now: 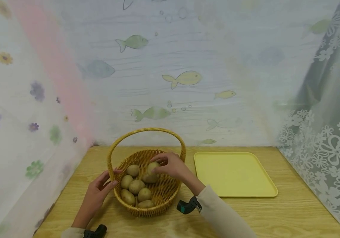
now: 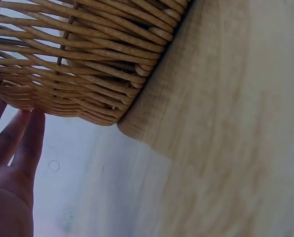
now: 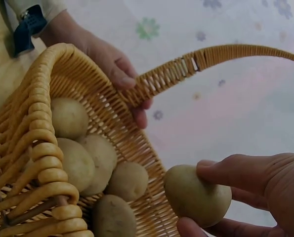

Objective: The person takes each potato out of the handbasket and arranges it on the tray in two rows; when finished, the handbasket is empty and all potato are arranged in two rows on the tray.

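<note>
Right sleeve [image 1: 225, 213], near-right of basket [image 1: 147, 212] | left hand [image 1: 97, 191] gripping basket's left side by handle [image 1: 149, 129] | right hand [image 1: 171, 165] pinching one potato [image 1: 152, 167] over basket's far half | yellow tray [image 1: 235, 175] right of basket, nearer right hand

1. Lower frame, left of centre: a wicker basket [image 1: 165, 190] with an arched handle [image 1: 149, 129] stands on the wooden tabletop [image 1: 295, 211], several potatoes [image 1: 136, 187] inside.
2. At its left side, the left hand [image 1: 98, 190] holds it by the handle's foot.
3. Near centre, the right hand [image 1: 171, 166] pinches another potato [image 1: 153, 167]; whether this touches one beneath is hard to tell.
4. Lower right: a yellow tray [image 1: 233, 175].
5. Upper centre: fish-patterned sheeting [image 1: 188, 78].
</note>
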Demonstrator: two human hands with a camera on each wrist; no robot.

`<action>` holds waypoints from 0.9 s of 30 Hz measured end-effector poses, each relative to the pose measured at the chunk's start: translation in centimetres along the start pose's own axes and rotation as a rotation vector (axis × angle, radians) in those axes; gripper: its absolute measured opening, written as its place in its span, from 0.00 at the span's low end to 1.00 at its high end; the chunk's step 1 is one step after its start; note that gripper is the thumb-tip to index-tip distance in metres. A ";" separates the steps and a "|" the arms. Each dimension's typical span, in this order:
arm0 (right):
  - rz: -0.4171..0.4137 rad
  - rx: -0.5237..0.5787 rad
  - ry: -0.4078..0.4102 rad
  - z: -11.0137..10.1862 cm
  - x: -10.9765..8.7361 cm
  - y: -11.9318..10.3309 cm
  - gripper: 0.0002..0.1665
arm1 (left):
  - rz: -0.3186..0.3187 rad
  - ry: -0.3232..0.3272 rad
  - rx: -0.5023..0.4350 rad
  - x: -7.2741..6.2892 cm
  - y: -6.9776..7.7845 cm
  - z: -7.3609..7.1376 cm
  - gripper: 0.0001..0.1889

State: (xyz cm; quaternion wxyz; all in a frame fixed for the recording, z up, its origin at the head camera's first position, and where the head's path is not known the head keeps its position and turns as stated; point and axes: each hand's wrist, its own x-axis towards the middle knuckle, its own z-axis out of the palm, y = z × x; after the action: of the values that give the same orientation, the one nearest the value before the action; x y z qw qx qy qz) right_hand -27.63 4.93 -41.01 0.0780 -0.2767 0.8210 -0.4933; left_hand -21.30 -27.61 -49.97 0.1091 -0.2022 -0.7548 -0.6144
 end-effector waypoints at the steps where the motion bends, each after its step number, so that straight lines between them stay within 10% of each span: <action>1: -0.008 -0.004 0.001 -0.1 -0.1 0.0 0.21 | 0.003 -0.001 0.003 0.0 0.0 0.0 0.20; 27: -0.039 0.055 0.038 -2.5 -2.9 0.9 0.22 | -0.037 0.078 0.048 -0.2 0.0 -0.3 0.21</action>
State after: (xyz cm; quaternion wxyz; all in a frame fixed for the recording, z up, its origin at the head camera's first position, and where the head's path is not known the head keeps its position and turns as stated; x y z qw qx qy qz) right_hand -26.61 8.71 -40.93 0.0606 -0.2809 0.8029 -0.5223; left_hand -21.13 -27.97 -50.00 0.1317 -0.1615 -0.7680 -0.6056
